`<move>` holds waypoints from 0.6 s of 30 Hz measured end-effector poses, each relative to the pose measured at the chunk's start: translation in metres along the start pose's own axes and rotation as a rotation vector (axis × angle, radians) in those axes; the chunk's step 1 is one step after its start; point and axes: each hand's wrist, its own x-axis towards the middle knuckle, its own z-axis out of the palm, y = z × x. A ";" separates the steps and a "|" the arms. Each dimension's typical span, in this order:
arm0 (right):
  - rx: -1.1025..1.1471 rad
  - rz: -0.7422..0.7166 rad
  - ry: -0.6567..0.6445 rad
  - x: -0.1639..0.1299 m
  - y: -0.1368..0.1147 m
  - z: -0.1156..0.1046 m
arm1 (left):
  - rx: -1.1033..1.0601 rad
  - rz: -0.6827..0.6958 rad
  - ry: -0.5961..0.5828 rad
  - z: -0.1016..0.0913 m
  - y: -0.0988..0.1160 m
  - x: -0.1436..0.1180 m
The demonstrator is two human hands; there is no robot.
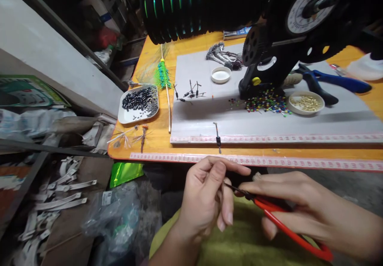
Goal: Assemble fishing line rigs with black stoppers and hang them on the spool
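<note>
My right hand [302,204] is closed around red-handled pliers [277,218], with their thin dark jaws pointing left. The jaw tips reach the fingers of my left hand [206,196], whose thumb and fingers are pinched together. Whatever sits in that pinch is too small and hidden to name. Both hands are above an olive-green cloth [245,242] at the table's front edge. Just beyond them, a small black bead piece on wire [218,141] lies at the front of the white board [194,124]. Several similar black wired pieces [191,94] lie farther back.
A white tray [122,116] of black beads stands left. On the board are a dish [318,108] of gold beads, colourful pins [266,103], a small white dish [220,80] and blue-handled pliers [344,81]. A black machine [269,50] overhangs them. Measuring tapes [269,161] line the front edge.
</note>
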 end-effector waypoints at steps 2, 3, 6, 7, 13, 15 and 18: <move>-0.001 -0.008 -0.010 0.002 -0.002 -0.002 | -0.008 -0.001 -0.002 -0.001 -0.001 0.001; 0.000 -0.016 -0.015 0.003 -0.002 -0.003 | -0.012 0.000 0.003 -0.001 -0.001 0.001; 0.011 -0.030 -0.015 0.002 -0.001 -0.002 | -0.016 0.002 0.035 -0.002 -0.003 0.001; 0.019 -0.026 -0.009 0.002 -0.001 -0.002 | -0.017 0.005 0.044 -0.002 -0.003 0.001; 0.022 -0.004 -0.005 0.002 0.003 0.001 | -0.031 -0.013 0.017 0.001 -0.001 0.002; 0.014 -0.018 -0.001 0.000 0.005 0.003 | -0.058 -0.001 0.021 0.002 0.000 0.003; 0.048 -0.061 0.170 -0.011 0.008 0.004 | -0.088 0.022 0.028 0.004 0.000 0.003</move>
